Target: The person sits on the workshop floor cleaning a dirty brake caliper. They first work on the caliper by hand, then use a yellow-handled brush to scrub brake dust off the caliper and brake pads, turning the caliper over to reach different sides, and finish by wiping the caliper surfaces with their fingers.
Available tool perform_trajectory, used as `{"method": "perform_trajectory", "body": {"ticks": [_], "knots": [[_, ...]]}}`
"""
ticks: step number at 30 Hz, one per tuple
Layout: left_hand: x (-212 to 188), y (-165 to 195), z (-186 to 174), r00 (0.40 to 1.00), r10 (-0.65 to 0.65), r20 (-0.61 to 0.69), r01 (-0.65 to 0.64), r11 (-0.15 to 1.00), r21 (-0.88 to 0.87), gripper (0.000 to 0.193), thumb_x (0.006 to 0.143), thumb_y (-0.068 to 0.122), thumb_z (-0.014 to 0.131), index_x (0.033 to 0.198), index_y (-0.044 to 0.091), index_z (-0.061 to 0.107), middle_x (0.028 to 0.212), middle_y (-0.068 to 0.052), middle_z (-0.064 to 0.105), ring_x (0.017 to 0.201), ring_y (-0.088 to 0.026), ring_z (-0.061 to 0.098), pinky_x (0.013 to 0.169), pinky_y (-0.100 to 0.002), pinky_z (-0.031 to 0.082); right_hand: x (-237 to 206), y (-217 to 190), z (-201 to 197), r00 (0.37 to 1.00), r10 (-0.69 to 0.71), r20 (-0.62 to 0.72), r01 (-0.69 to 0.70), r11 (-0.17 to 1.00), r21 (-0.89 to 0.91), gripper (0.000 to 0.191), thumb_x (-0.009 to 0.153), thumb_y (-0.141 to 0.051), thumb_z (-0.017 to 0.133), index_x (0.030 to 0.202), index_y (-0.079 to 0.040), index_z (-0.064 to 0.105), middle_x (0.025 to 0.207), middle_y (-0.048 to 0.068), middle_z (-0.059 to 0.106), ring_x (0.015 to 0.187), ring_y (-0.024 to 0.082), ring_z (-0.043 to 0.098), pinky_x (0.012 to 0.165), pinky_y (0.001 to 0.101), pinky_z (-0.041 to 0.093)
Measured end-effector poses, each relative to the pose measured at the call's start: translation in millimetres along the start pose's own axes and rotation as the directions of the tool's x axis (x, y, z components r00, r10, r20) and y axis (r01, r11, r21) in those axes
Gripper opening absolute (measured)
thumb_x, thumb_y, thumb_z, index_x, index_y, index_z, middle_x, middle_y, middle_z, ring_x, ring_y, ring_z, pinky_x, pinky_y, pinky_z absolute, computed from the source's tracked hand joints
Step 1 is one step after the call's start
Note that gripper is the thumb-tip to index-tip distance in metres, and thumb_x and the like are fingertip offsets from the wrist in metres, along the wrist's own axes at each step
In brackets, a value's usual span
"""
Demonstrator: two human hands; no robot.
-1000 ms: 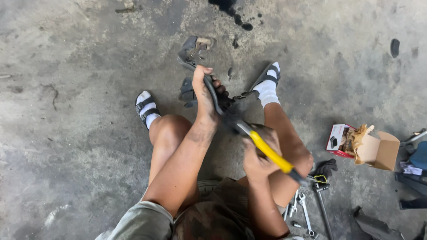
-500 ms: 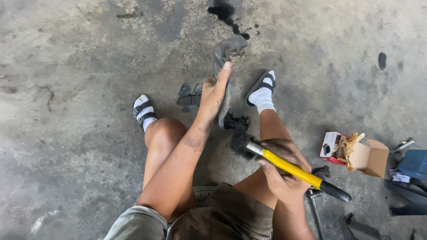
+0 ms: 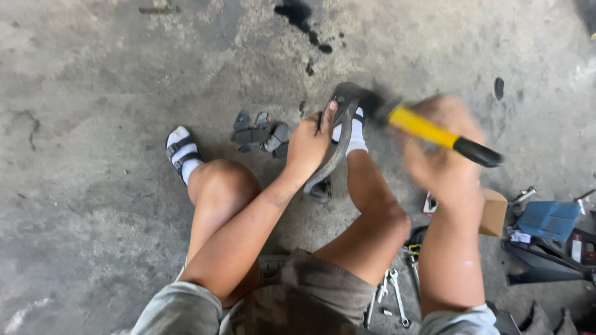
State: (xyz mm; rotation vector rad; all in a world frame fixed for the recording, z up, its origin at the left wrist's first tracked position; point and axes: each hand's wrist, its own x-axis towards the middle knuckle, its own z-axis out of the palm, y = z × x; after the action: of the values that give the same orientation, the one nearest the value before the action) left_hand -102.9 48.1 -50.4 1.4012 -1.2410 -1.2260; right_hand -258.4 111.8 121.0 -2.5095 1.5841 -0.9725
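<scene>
The left hand [image 3: 308, 144] was closed around a curved metal shoe [image 3: 338, 139] stood on end just by the right foot, while the right hand [image 3: 442, 155], blurred, gripped a hammer [image 3: 434, 131] with its head at the shoe's top end. Several grey pieces [image 3: 261, 132] already lay just left of the left hand, so the knocking looked partly done. Bare concrete floor [image 3: 93, 93] lay open beyond and to the left; tools [image 3: 391, 298] and a box [image 3: 493, 212] crowded below and right of the right hand.
</scene>
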Motion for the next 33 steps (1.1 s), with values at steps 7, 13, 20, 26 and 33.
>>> {"method": "perform_trajectory", "body": {"ticks": [7,13,20,26,33], "knots": [[5.0,7.0,-2.5,0.996,-0.091,0.007,0.09,0.994,0.058,0.064,0.098,0.066,0.041,0.1,0.01,0.073,0.083,-0.024,0.073,0.09,-0.046,0.069,0.079,-0.053,0.053,-24.5,-32.1,38.9,0.924,-0.372,0.085,0.368,0.813,-0.452,0.024,0.081,-0.011,0.079,0.104,-0.009,0.076,0.098,0.009,0.072,0.089,0.026,0.066,0.067,0.0373,0.053],[7.0,4.4,-8.7,0.998,-0.041,-0.045,0.045,0.994,0.103,0.069,0.097,0.069,0.038,0.101,0.01,0.073,0.089,-0.025,0.072,0.093,-0.047,0.068,0.08,-0.054,0.052,-55.7,-57.4,42.4,0.896,-0.31,0.319,0.285,0.951,0.122,0.033,0.078,-0.01,0.077,0.11,-0.005,0.075,0.103,0.012,0.073,0.092,0.027,0.073,0.077,0.0369,0.061],[1.5,21.1,-18.3,0.997,-0.015,-0.076,0.027,0.986,0.167,0.063,0.1,0.064,0.041,0.101,0.008,0.07,0.086,-0.023,0.073,0.09,-0.045,0.069,0.076,-0.053,0.052,4.5,-10.0,11.3,0.989,-0.147,0.027,0.15,0.965,-0.213,0.022,0.087,-0.002,0.078,0.107,-0.008,0.072,0.108,0.009,0.071,0.095,0.028,0.072,0.081,0.0393,0.06],[12.2,12.7,-16.1,0.996,0.022,-0.081,-0.022,1.0,0.001,0.06,0.099,0.064,0.047,0.101,0.009,0.072,0.076,-0.018,0.072,0.077,-0.038,0.07,0.068,-0.046,0.053,-3.1,-21.6,37.2,0.925,-0.363,-0.113,0.279,0.849,-0.449,0.024,0.076,-0.004,0.084,0.093,-0.008,0.068,0.101,0.009,0.066,0.088,0.029,0.067,0.066,0.0381,0.053],[25.2,-2.9,-7.3,0.82,0.002,0.573,0.45,0.615,-0.647,0.045,0.101,0.048,0.063,0.091,0.004,0.062,0.072,-0.005,0.06,0.053,-0.01,0.054,0.045,-0.028,0.042,-36.8,-58.8,41.0,0.945,-0.267,-0.187,0.315,0.896,0.314,0.019,0.083,0.002,0.076,0.101,-0.001,0.071,0.104,0.014,0.072,0.09,0.024,0.075,0.078,0.0341,0.063]]}}
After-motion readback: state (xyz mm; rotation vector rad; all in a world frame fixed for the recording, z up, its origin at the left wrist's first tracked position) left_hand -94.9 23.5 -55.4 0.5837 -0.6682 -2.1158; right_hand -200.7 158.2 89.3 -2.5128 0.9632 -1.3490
